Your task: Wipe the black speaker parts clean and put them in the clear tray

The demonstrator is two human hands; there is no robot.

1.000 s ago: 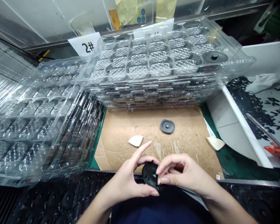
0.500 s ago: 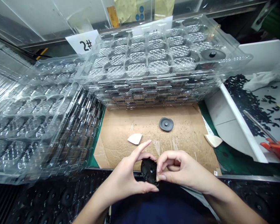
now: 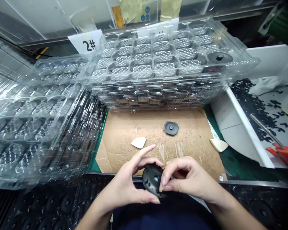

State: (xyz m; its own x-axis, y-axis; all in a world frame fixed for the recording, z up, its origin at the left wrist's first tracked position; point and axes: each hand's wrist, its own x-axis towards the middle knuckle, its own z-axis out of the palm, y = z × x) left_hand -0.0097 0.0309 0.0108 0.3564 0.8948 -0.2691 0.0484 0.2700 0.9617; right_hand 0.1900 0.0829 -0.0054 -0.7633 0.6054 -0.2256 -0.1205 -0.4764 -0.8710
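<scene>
Between thumb and fingers, my left hand (image 3: 132,183) grips a round black plastic disc (image 3: 151,179) by its edge, close to my body. The disc's face has small dark clips or bits along its rim and a pale spot near the middle. My right hand (image 3: 187,179) pinches at the disc's right edge with thumb and index finger; whatever lies between those fingertips is hidden. Beyond the hands, a dark grey oval disc with a central stud (image 3: 171,128) lies on the cardboard sheet (image 3: 124,124). A pale wedge-shaped piece (image 3: 138,142) rests there too.
Stacked clear plastic trays (image 3: 144,70) stand behind the cardboard, one holding a black disc (image 3: 220,57). More clear trays (image 3: 33,118) are at the left. On the right, a white bin (image 3: 244,127) contains small black pieces and an orange-handled tool (image 3: 284,153). Another pale wedge (image 3: 219,145) lies beside it.
The black disc has turned so more of its face shows toward me. My right hand's fingertips have shifted slightly lower along its right edge.
</scene>
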